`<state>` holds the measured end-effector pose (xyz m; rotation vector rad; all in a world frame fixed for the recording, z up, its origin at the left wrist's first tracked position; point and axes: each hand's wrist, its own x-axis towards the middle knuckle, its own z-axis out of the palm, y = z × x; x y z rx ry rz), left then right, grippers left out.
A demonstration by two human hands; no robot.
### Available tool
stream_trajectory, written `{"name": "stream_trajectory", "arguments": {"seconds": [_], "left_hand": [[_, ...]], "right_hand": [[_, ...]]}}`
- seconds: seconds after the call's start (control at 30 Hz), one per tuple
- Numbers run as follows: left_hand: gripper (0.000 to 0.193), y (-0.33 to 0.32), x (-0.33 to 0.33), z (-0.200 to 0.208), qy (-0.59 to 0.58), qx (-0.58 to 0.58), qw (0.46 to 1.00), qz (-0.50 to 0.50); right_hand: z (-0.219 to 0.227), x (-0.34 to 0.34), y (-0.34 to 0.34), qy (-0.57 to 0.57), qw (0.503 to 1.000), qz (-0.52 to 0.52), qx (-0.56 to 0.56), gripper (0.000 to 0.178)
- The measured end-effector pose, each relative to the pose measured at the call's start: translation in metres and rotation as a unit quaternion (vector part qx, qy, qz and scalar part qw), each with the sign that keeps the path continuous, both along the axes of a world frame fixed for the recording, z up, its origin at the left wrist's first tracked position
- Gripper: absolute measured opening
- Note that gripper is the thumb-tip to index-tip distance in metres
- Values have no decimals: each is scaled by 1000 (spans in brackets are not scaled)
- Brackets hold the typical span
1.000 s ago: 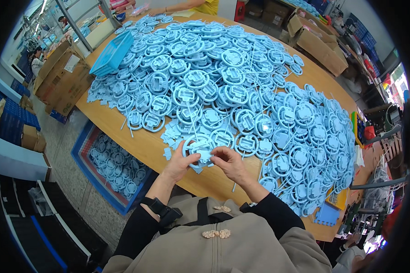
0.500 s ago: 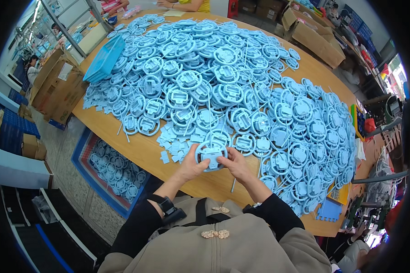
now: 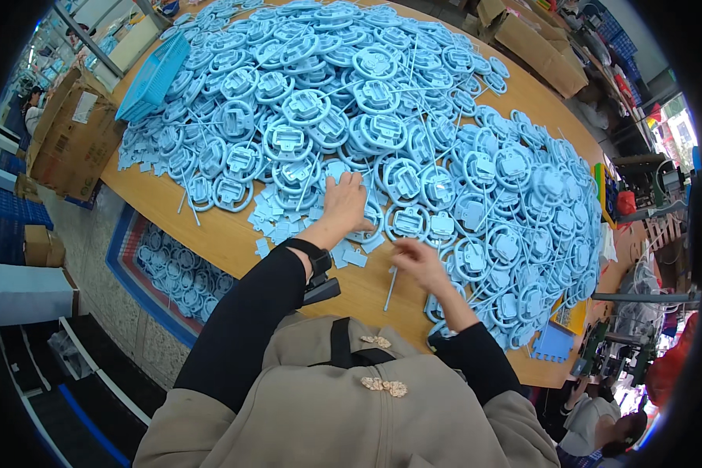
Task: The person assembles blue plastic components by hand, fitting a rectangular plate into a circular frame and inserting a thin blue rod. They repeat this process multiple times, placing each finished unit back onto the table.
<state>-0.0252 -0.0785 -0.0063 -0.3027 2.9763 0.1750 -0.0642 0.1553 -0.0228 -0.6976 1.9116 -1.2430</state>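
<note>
A large heap of light blue plastic ring parts (image 3: 382,117) covers most of the wooden table (image 3: 226,234). My left hand (image 3: 343,204) reaches forward with its fingers spread flat on the near edge of the heap, touching a ring part (image 3: 366,226). Small loose blue snapped-off pieces (image 3: 277,226) lie just left of it. My right hand (image 3: 417,261) hovers low over the table near the front edge, fingers curled and blurred; whether it holds anything is unclear. A thin pale blue stick (image 3: 389,290) lies on the wood beside it.
A blue mesh basket (image 3: 152,78) sits at the table's far left corner. Cardboard boxes (image 3: 70,140) stand on the left and cardboard boxes (image 3: 538,47) at the far right. A floor crate (image 3: 175,273) holds more rings. Another person (image 3: 600,425) crouches at lower right.
Both hands had been working one ring part together near the table's front edge. They have parted: my left hand moved forward onto the heap, my right hand dropped right toward the stick.
</note>
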Motion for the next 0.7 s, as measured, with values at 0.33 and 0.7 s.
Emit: {"name": "stream_trajectory", "arguments": {"seconds": [0.33, 0.7], "left_hand": [[71, -5, 0, -1, -30, 26, 999, 6], [77, 2, 29, -2, 44, 1, 999, 10]], "right_hand": [[-8, 29, -64, 357, 905, 56, 225, 49], [-19, 38, -61, 329, 924, 12, 193, 64]]}}
